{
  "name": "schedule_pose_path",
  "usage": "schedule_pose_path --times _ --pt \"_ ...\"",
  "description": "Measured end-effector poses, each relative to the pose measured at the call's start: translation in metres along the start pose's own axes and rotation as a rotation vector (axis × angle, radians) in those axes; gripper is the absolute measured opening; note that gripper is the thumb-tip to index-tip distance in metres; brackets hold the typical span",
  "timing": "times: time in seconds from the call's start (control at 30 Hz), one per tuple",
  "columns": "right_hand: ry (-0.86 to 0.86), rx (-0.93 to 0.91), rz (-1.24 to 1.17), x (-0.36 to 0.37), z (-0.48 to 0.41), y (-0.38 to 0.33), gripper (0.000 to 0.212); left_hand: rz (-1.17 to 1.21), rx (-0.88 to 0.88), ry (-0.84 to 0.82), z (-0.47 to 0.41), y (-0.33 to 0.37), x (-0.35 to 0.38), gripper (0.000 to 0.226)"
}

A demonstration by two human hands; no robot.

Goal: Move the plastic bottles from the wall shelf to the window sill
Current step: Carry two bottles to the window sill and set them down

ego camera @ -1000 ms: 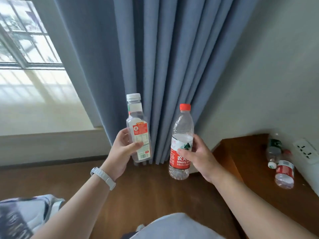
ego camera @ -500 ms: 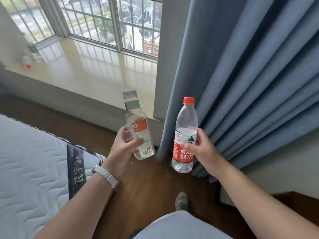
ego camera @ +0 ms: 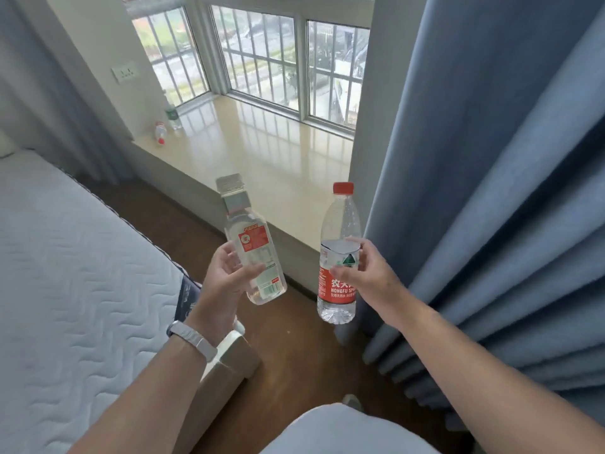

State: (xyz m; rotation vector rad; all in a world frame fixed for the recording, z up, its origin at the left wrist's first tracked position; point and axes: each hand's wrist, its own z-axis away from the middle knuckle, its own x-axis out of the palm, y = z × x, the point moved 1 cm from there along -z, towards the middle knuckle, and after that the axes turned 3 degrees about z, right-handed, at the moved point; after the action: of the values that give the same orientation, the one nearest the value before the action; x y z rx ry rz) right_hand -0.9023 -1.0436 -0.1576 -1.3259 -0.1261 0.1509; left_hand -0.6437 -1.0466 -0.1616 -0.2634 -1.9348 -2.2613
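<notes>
The white-capped bottle [ego camera: 252, 247] tilts in the left hand [ego camera: 226, 283]. The red-capped bottle [ego camera: 339, 253] stands upright in the right hand [ego camera: 370, 276]. Fingers [ego camera: 342, 274] curl round each, held in the air just before the window sill [ego camera: 278, 158]. More sill shows than half a second ago. The far bottles [ego camera: 160, 132] on it are small and blurred.

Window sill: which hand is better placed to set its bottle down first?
Probably right. The right hand holds the red-capped bottle upright, beside the near corner of the sill by the curtain. The left hand holds the white-capped bottle tilted; it would need straightening first.
</notes>
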Motion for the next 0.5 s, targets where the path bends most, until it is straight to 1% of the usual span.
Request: schedule_pose_path --times 0.13,0.17,0.27,0.33,0.43,0.5 --pt "-0.075 -0.010 0.034 -0.021 -0.028 -0.014 0.056 -0.033 0.026 0.055 -0.016 0.007 0.023 0.084" --pt "-0.097 -0.015 0.052 -0.025 -0.036 -0.016 0.055 -0.053 0.032 0.063 -0.020 0.008 0.027 0.083" --pt "-0.149 -0.020 0.097 -0.031 -0.056 -0.020 0.061 -0.083 0.055 0.103 -0.027 0.013 0.036 0.074" --pt "-0.189 -0.018 0.093 -0.032 -0.071 -0.021 0.066 -0.061 0.079 0.164 -0.029 0.012 0.037 0.072" --pt "-0.224 -0.005 0.080 -0.028 -0.087 -0.021 0.063 -0.021 0.088 0.246 -0.027 0.012 0.032 0.071" --pt "-0.262 0.003 0.081 -0.021 -0.096 -0.023 0.066 -0.019 0.084 0.301 -0.027 0.015 0.022 0.068"
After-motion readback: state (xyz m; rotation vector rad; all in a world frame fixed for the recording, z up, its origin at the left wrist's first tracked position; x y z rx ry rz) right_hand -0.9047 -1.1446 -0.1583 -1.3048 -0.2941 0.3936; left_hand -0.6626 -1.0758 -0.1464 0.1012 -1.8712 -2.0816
